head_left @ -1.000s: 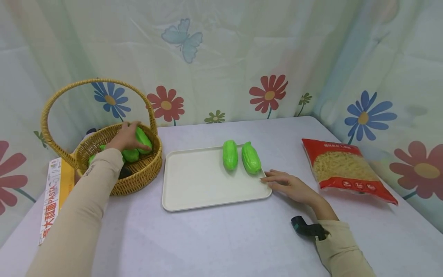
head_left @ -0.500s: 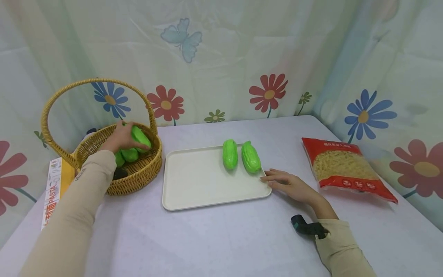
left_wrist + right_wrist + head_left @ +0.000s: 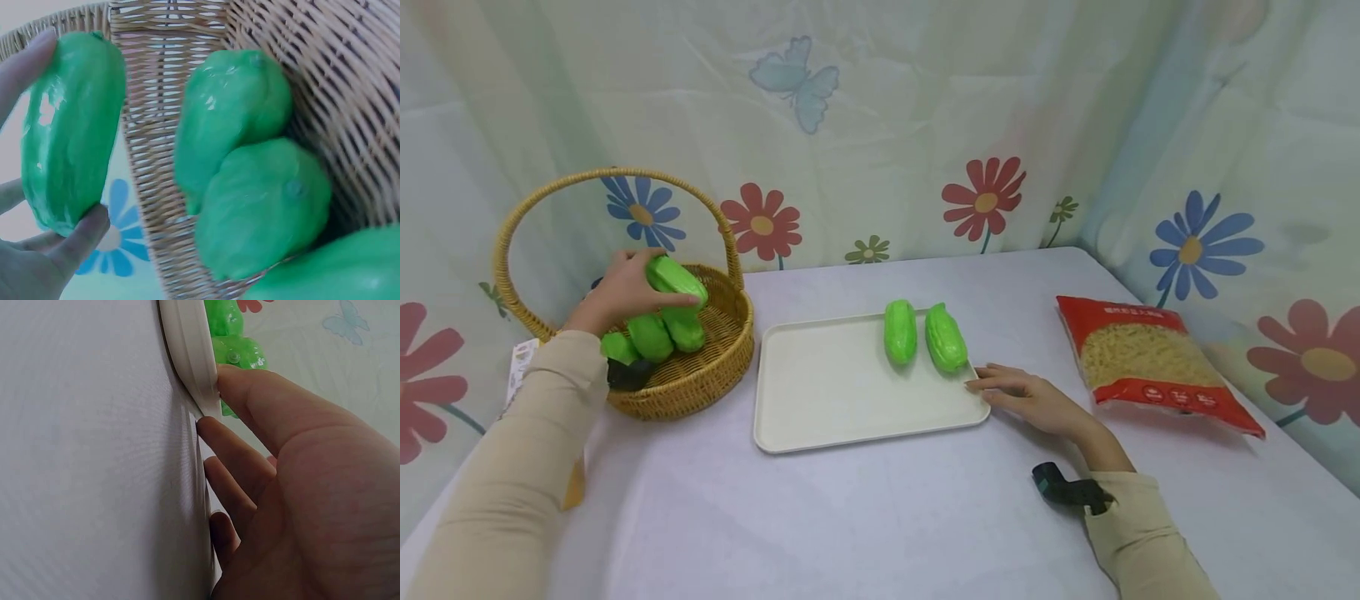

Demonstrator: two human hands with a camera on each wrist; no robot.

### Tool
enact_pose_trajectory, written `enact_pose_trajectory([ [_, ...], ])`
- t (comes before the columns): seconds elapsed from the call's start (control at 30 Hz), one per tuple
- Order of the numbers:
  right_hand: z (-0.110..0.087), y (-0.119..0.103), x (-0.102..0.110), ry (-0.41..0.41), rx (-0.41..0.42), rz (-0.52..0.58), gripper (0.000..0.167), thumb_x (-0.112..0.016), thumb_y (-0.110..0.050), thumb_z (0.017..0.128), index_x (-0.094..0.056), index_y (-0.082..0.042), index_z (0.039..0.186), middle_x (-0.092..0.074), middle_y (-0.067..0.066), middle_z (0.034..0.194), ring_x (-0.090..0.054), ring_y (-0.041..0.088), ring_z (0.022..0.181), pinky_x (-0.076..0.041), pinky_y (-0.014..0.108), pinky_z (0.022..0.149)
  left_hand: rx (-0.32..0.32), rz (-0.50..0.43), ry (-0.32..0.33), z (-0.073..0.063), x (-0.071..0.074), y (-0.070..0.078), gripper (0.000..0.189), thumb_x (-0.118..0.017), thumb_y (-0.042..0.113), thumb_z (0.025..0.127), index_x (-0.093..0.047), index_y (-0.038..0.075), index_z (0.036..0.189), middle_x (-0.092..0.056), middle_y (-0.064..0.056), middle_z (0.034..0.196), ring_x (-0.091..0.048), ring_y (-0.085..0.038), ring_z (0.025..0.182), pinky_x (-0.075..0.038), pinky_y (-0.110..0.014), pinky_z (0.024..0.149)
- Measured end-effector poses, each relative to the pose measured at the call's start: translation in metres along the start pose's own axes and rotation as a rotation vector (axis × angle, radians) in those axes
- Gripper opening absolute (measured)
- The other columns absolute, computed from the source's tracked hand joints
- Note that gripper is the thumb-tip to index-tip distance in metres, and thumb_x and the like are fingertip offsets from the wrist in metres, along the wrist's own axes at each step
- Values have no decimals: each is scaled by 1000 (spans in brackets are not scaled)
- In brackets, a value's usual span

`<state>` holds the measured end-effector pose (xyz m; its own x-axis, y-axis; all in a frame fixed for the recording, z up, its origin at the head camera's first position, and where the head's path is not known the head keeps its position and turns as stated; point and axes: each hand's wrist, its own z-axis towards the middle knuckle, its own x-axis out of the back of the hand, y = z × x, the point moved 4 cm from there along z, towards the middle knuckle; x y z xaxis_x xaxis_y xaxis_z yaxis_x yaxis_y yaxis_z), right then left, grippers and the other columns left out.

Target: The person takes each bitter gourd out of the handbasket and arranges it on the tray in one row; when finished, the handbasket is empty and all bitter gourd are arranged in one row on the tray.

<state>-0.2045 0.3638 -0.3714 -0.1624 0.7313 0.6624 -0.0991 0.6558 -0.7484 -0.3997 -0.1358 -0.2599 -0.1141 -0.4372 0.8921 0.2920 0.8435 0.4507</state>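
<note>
My left hand grips a glossy green ridged gourd between thumb and fingers, raised over the wicker basket. In the left wrist view the held gourd stands nearly upright beside the basket wall, with thumb and fingertips at its ends. Several more green gourds lie inside the basket below. On the right, fingers of my right hand touch the near right corner of the white tray. The right wrist view shows the thumb against the tray's rim and the other fingers low along the tablecloth.
Two green gourds lie side by side on the tray's right part. A red bag of pasta lies at the right. A pasta box is partly hidden by the left sleeve. The basket's tall handle arches over it.
My left hand has lifted the gourd up from the basket and moved a little left, showing more gourds beneath. The right hand has stayed at the tray corner.
</note>
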Motion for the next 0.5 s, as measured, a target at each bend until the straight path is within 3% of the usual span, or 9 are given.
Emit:
enact_pose_trajectory([
  [0.13, 0, 0, 1, 3, -7, -4, 34, -58, -26, 95, -65, -11, 124, -40, 20, 144, -21, 41, 137, -22, 66, 100, -34, 20, 9, -6, 8, 15, 107, -76, 53, 74, -21, -4, 147, -7, -40, 142, -22, -57, 123, -28, -68, 94],
  [0.3, 1, 1, -1, -1, -7, 5, 34, -58, -27, 95, -65, -11, 124, -40, 20, 144, -20, 41, 137, -21, 66, 101, -28, 38, -4, -20, 15, 32, 108, -75, 56, 72, -24, -1, 147, -6, -39, 143, -23, -57, 123, -30, -68, 93],
  [0.5, 2, 1, 0, -4, -3, -13, 35, -58, -28, 95, -65, -12, 124, -39, 20, 144, -21, 42, 137, -22, 66, 100, -90, 23, 14, -44, 17, 67, 106, -77, 56, 70, -26, 6, 149, -15, -34, 142, -30, -50, 119, -36, -64, 90],
])
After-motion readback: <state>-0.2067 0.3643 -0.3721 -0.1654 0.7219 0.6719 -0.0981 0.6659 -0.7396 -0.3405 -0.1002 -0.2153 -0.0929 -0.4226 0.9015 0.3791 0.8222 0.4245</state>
